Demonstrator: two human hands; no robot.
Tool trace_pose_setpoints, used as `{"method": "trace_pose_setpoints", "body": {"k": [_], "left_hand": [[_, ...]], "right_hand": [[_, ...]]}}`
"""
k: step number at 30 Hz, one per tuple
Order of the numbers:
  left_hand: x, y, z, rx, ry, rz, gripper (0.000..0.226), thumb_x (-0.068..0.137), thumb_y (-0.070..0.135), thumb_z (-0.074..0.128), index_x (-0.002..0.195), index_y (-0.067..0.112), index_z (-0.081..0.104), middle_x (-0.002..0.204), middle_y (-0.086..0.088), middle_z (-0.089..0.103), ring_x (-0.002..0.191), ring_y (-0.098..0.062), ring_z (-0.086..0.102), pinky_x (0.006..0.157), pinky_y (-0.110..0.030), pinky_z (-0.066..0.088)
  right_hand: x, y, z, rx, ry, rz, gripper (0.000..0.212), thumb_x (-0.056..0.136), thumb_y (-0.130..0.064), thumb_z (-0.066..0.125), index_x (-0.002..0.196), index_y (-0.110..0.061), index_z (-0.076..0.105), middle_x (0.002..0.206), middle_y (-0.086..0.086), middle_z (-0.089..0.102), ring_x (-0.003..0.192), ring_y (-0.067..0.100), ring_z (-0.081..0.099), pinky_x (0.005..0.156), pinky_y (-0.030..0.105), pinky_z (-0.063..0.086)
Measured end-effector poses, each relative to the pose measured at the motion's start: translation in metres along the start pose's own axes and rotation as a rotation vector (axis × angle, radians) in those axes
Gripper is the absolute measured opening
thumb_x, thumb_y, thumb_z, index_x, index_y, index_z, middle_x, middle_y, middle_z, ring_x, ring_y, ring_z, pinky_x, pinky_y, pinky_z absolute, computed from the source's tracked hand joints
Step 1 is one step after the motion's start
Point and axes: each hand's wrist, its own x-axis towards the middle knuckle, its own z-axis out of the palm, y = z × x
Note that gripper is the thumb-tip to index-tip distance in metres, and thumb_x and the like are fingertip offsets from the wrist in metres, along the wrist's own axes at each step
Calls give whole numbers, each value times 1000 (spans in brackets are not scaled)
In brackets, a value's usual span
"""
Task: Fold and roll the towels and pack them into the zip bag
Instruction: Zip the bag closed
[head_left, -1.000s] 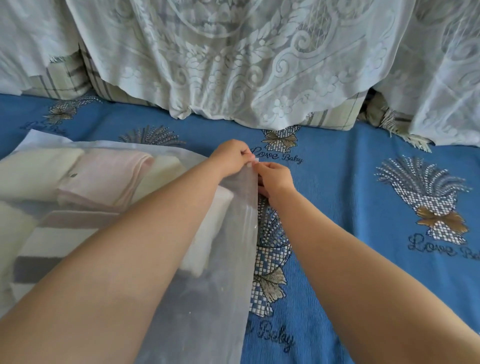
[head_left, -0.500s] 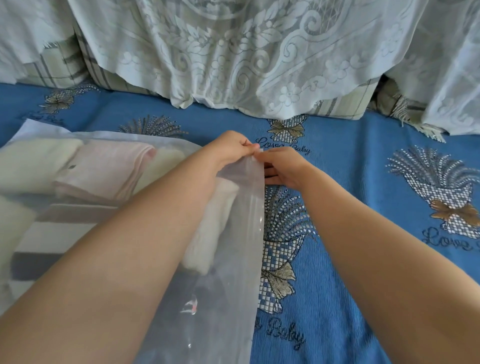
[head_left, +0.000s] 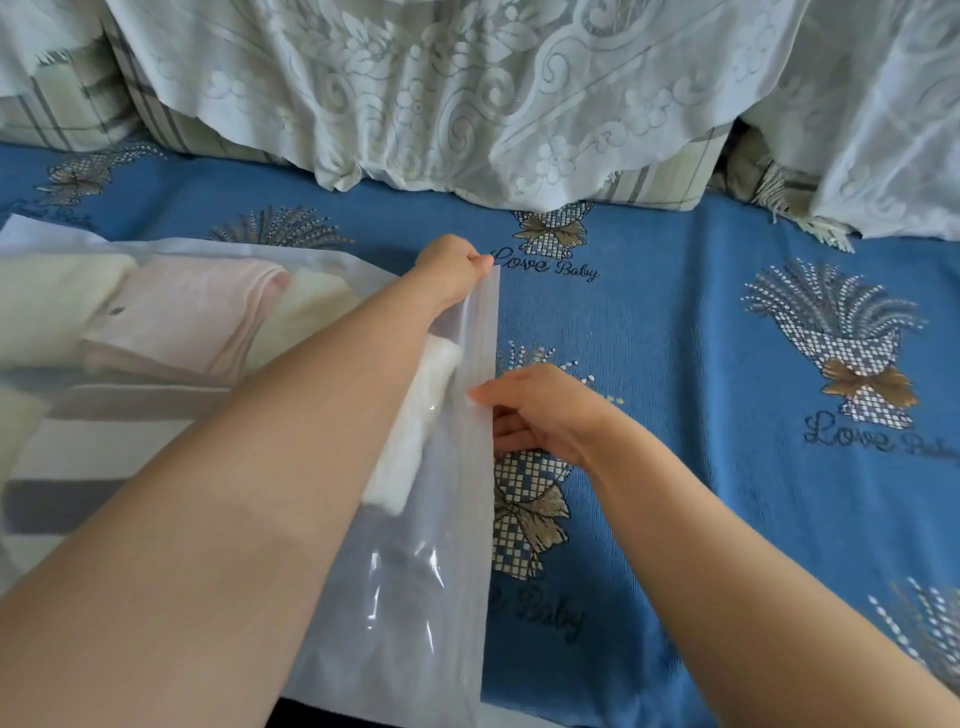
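A frosted clear zip bag (head_left: 415, 597) lies on the blue bed cover, its zip edge running down the middle of the view. Inside it are rolled and folded towels: a pink one (head_left: 192, 317), cream ones (head_left: 47, 306), a white one (head_left: 415, 421) and a grey-striped one (head_left: 88, 447). My left hand (head_left: 452, 273) pinches the far top corner of the zip edge. My right hand (head_left: 540, 410) pinches the zip strip about a third of the way down, thumb on top and fingers under.
The blue cover (head_left: 701, 415) with woven bouquet patterns spreads to the right. White lace fabric (head_left: 441, 93) hangs over plaid cushions (head_left: 660, 182) along the back.
My right hand has slid along the zip strip away from my left hand, toward me. My left hand has kept its hold on the top corner.
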Motion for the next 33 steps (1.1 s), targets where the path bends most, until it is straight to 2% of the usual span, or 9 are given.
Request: {"method": "trace_pose_setpoints", "body": {"k": [4, 8, 11, 13, 16, 20, 23, 28, 33], "left_hand": [[-8, 3, 3, -1, 107, 24, 23, 96, 31, 50, 87, 13, 60, 90, -12, 58, 85, -27, 53, 70, -28, 34], [-31, 15, -4, 252, 180, 278, 22, 97, 26, 48, 113, 22, 61, 131, -6, 49, 119, -31, 45, 96, -39, 40], [-69, 26, -13, 542, -92, 630, 30, 92, 14, 51, 100, 36, 69, 146, 7, 37, 133, -25, 28, 107, -46, 29], [-98, 27, -12, 785, -327, 672, 30, 91, 16, 55, 98, 41, 70, 153, 12, 27, 141, -23, 16, 111, -45, 20], [-121, 24, -18, 946, -432, 641, 22, 91, 32, 59, 107, 45, 65, 157, 13, 16, 144, -23, 7, 111, -46, 18], [-131, 27, -37, 738, -397, 581, 12, 75, 37, 75, 80, 33, 64, 136, 8, 38, 127, -21, 28, 99, -42, 35], [-135, 19, -35, 570, -294, 528, 25, 67, 36, 82, 61, 32, 58, 115, 9, 41, 110, -19, 36, 91, -43, 43], [-139, 5, -30, 355, -55, 458, 21, 66, 28, 84, 67, 20, 65, 107, 7, 37, 104, -20, 42, 90, -42, 43], [-140, 0, -17, 247, 59, 380, 23, 64, 23, 84, 69, 20, 62, 110, 1, 40, 98, -21, 44, 80, -30, 37]], "right_hand": [[-25, 21, 13, 21, -28, 12, 12, 92, -11, 55, 83, -6, 62, 73, 8, 67, 55, 13, 65, 53, 22, 57], [-32, 24, 17, 50, 68, -5, 12, 91, -11, 58, 88, -1, 63, 77, 12, 67, 55, 15, 66, 51, 23, 56], [-37, 28, 21, 81, 134, -26, 23, 91, -15, 60, 101, 6, 63, 79, 14, 68, 57, 17, 67, 52, 25, 56], [-41, 30, 24, 114, 165, -42, 26, 90, -15, 61, 104, 7, 63, 81, 15, 68, 59, 19, 66, 53, 27, 57], [-49, 30, 29, 123, 181, -61, 18, 89, -15, 62, 95, 1, 64, 81, 14, 67, 58, 19, 66, 53, 27, 55], [-56, 27, 35, 83, 212, -79, 15, 89, -19, 63, 93, -4, 62, 80, 12, 65, 61, 19, 64, 54, 27, 56], [-66, 25, 39, 37, 209, -49, 7, 88, -12, 59, 87, -5, 61, 75, 10, 66, 56, 17, 65, 51, 27, 56], [-93, 45, 55, -26, 93, 61, 12, 92, -11, 54, 82, -7, 60, 72, 7, 67, 52, 13, 66, 49, 25, 56], [-115, 66, 57, -64, 66, 68, 14, 93, -14, 54, 97, -3, 62, 81, 8, 69, 65, 17, 69, 56, 26, 58]]}}
